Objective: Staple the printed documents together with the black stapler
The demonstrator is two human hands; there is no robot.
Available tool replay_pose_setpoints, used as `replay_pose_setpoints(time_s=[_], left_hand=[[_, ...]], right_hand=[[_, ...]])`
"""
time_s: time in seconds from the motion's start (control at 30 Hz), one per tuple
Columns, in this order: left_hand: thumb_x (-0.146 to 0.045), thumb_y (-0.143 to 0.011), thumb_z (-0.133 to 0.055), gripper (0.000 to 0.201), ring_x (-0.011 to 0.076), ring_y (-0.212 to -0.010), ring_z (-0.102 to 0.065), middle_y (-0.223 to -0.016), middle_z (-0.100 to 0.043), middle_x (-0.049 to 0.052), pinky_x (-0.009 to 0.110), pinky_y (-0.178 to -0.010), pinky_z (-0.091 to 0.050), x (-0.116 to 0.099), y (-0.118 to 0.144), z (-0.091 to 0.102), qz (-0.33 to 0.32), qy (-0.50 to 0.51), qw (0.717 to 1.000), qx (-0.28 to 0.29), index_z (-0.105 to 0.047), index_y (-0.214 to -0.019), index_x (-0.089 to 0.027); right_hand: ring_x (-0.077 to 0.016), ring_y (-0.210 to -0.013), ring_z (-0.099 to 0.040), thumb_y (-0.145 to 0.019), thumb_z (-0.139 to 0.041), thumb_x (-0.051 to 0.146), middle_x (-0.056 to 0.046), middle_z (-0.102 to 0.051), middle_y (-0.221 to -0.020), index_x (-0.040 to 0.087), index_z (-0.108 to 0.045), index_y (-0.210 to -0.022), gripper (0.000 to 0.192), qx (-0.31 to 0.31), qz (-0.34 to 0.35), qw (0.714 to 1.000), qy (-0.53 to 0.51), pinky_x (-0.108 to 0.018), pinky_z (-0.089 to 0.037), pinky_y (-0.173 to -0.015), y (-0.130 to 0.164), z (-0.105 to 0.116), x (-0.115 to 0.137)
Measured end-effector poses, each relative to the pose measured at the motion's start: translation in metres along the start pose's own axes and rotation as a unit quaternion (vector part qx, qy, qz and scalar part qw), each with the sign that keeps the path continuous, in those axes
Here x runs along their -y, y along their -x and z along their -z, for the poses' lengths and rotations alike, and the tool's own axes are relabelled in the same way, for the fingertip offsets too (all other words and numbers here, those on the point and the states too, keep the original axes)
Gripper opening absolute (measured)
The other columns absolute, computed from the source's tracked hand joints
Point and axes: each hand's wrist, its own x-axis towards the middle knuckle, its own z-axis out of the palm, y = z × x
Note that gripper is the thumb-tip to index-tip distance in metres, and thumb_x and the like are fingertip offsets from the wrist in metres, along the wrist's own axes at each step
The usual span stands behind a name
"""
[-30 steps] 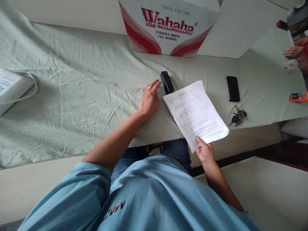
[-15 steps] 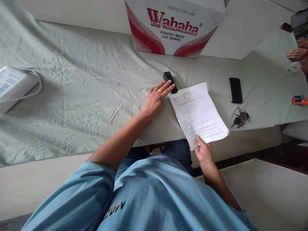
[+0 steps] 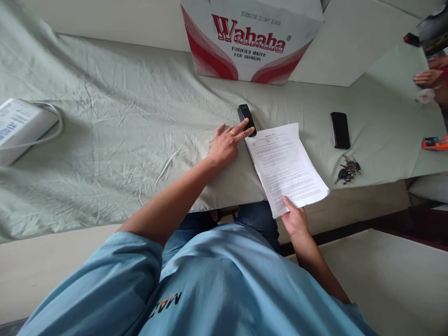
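My left hand (image 3: 227, 144) lies on the pale green cloth (image 3: 122, 140) with its fingers spread, the fingertips resting on the near end of a black stapler (image 3: 246, 117). My right hand (image 3: 295, 219) grips the near corner of a stack of printed white papers (image 3: 287, 165). The papers lie tilted on the table edge, their far corner just beside the stapler.
A red and white Wahaha water carton (image 3: 252, 39) stands behind the stapler. A black phone (image 3: 340, 129) and a bunch of keys (image 3: 347, 170) lie right of the papers. A white box with a cable (image 3: 21, 128) sits far left. Another person's hand (image 3: 429, 78) shows at the far right.
My left hand slid right from beside the stapler until its fingertips came onto the stapler's near end. The papers stayed in my right hand.
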Motion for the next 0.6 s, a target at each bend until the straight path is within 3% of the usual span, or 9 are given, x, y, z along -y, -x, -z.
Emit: replay_pose_setpoints(time_s=[0.1,0.2,0.3,0.37,0.4,0.47,0.53,0.6], left_hand=[[-0.008,-0.100,-0.046,0.079,0.0271,-0.167,-0.047,-0.188,-0.038,0.005,0.054,-0.139,-0.029,0.013,-0.003,-0.005,-0.036,0.040,0.998,-0.018,-0.049,-0.174,-0.034],[-0.030,-0.108,-0.054,0.070,0.0331,-0.169,-0.043,-0.187,-0.038,0.015,0.052,-0.134,-0.039,0.020,-0.004,-0.006,-0.051,0.102,0.990,-0.077,-0.043,-0.177,-0.025],[-0.058,-0.109,-0.061,0.066,0.0352,-0.154,-0.059,-0.176,-0.051,0.022,0.050,-0.122,-0.053,0.007,0.008,-0.003,-0.005,0.193,0.965,-0.178,-0.059,-0.163,-0.020],[-0.071,-0.107,-0.059,0.062,0.0325,-0.135,-0.071,-0.152,-0.070,0.020,0.048,-0.111,-0.061,-0.013,0.026,-0.002,0.042,0.280,0.940,-0.188,-0.074,-0.139,-0.020],[-0.074,-0.108,-0.057,0.063,0.0311,-0.127,-0.075,-0.139,-0.077,0.018,0.047,-0.109,-0.062,-0.025,0.036,-0.002,0.065,0.353,0.919,-0.161,-0.077,-0.132,-0.019],[-0.081,-0.104,-0.058,0.070,0.0334,-0.126,-0.077,-0.134,-0.080,0.016,0.048,-0.104,-0.065,-0.049,0.059,-0.005,0.115,0.524,0.838,-0.094,-0.078,-0.131,-0.021],[-0.082,-0.095,-0.072,0.069,0.0381,-0.129,-0.077,-0.129,-0.083,0.016,0.052,-0.105,-0.065,-0.065,0.078,-0.008,0.169,0.621,0.764,-0.046,-0.082,-0.123,-0.020],[-0.073,-0.084,-0.089,0.063,0.0411,-0.128,-0.077,-0.120,-0.086,0.016,0.055,-0.109,-0.065,-0.070,0.090,-0.009,0.230,0.649,0.722,-0.065,-0.084,-0.112,-0.017]], right_hand=[[-0.0244,-0.127,-0.082,-0.068,-0.103,0.035,0.000,-0.089,-0.124,0.031,-0.084,-0.120,0.055,-0.023,0.020,0.999,-0.012,-0.039,-0.069,-0.110,0.003,0.006,-0.001],[-0.0228,-0.131,-0.080,-0.069,-0.102,0.035,0.001,-0.088,-0.128,0.031,-0.084,-0.120,0.054,-0.041,0.050,0.997,-0.039,-0.040,-0.066,-0.117,0.007,0.007,0.003],[-0.0248,-0.133,-0.079,-0.073,-0.101,0.038,-0.001,-0.087,-0.134,0.030,-0.083,-0.125,0.056,-0.032,0.069,0.996,-0.054,-0.046,-0.062,-0.124,0.011,0.000,0.007],[-0.0272,-0.133,-0.079,-0.075,-0.100,0.042,-0.003,-0.087,-0.131,0.028,-0.082,-0.128,0.058,-0.024,0.064,0.997,-0.047,-0.050,-0.061,-0.125,0.015,-0.010,0.005],[-0.0282,-0.133,-0.079,-0.075,-0.100,0.043,-0.004,-0.087,-0.130,0.027,-0.082,-0.129,0.059,-0.018,0.058,0.997,-0.039,-0.051,-0.060,-0.125,0.018,-0.015,0.002],[-0.0290,-0.134,-0.078,-0.075,-0.100,0.046,-0.004,-0.087,-0.129,0.027,-0.081,-0.129,0.061,0.001,0.040,0.999,-0.020,-0.051,-0.059,-0.125,0.024,-0.025,-0.008],[-0.0288,-0.135,-0.077,-0.075,-0.101,0.049,-0.004,-0.087,-0.131,0.028,-0.082,-0.126,0.059,0.036,0.016,0.999,0.006,-0.050,-0.058,-0.125,0.030,-0.032,-0.022],[-0.0293,-0.129,-0.078,-0.076,-0.100,0.052,-0.004,-0.087,-0.125,0.027,-0.082,-0.118,0.052,0.080,-0.005,0.996,0.045,-0.048,-0.061,-0.119,0.034,-0.033,-0.032]])
